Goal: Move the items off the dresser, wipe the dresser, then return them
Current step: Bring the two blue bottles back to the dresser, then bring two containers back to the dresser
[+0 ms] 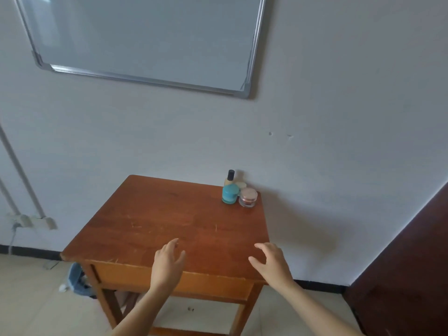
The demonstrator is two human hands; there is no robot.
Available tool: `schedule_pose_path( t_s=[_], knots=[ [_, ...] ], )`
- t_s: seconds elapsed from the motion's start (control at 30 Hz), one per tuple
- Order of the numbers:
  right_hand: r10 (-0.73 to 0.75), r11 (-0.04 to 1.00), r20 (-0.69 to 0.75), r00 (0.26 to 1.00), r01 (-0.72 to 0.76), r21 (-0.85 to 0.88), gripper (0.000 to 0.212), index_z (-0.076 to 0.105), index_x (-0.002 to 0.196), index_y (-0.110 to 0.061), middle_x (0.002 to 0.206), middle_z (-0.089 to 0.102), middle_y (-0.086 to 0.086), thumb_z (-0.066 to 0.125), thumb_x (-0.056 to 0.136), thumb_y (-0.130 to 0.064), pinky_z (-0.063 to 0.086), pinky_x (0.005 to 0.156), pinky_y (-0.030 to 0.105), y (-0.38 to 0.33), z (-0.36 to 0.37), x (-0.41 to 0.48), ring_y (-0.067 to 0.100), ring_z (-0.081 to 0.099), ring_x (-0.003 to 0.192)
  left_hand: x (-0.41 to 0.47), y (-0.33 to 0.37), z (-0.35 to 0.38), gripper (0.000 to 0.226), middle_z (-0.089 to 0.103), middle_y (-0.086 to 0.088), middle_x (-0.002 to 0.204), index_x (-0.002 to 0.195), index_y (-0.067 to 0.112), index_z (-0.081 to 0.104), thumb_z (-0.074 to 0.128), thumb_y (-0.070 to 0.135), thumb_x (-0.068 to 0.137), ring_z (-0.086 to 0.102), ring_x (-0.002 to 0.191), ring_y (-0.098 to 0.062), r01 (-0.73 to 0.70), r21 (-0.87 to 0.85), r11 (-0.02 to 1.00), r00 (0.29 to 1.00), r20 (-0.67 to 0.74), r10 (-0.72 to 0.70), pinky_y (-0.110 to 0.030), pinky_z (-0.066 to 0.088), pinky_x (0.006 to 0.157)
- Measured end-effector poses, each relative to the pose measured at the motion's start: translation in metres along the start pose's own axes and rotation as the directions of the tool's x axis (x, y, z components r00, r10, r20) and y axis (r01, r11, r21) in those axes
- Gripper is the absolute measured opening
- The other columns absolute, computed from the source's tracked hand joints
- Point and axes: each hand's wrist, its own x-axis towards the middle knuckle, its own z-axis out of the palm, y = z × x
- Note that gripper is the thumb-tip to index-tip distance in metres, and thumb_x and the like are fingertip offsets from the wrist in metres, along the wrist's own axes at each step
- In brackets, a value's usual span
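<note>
From the head view, a wooden counter (pixel 157 214) stood against a pale wall (pixel 339 117); its top was reddish-brown and scratched, with a lighter panel under its near edge. The task's things were bunched in the far right corner of the counter: a teal jar (pixel 229 194) stood upright at the front left of the group; a clear jar (pixel 247 198) with a pinkish lid stood just beside it on the right, close to the right edge; a pale bottle (pixel 230 178) with a black cap rose behind the teal jar, next to the wall; a small pale lid (pixel 241 184) showed behind the clear jar, mostly hidden.

Both hands reached over the near part of the counter, well apart from the jars; the left hand (pixel 167 264) lay over the middle of the near edge, fingers relaxed and spread, holding nothing; the right hand (pixel 272 263) lay over the near right corner, fingers wide and loose, also holding nothing; whether either touched the wood could not be told.

A whiteboard (pixel 145 37) hung on the wall above; a blue bin (pixel 77 278) sat on the floor (pixel 29 299) under the counter's left edge; pipes (pixel 21 170) ran down the wall at the left; a dark door (pixel 412 263) filled the right side.
</note>
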Motion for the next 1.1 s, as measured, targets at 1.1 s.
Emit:
schedule_pose_path(
  t_s=[1.1],
  knots=[
    [0.078,0.963,-0.104,0.992,-0.048,0.265,0.068,0.05,0.123,-0.008,0.113,0.049,0.006,0.081,0.063,-0.018,0.043,0.092,0.026,0.071,0.061,0.311,0.02,0.047,0.107,0.28,0.109,0.178,0.067,0.043,0.002,0.125,0.137,0.029,0.032,0.064,0.039,0.079,0.043,0.112,-0.016,-0.176,0.254,0.951,0.964,0.24,0.114,-0.024,0.041,0.084]
  ],
)
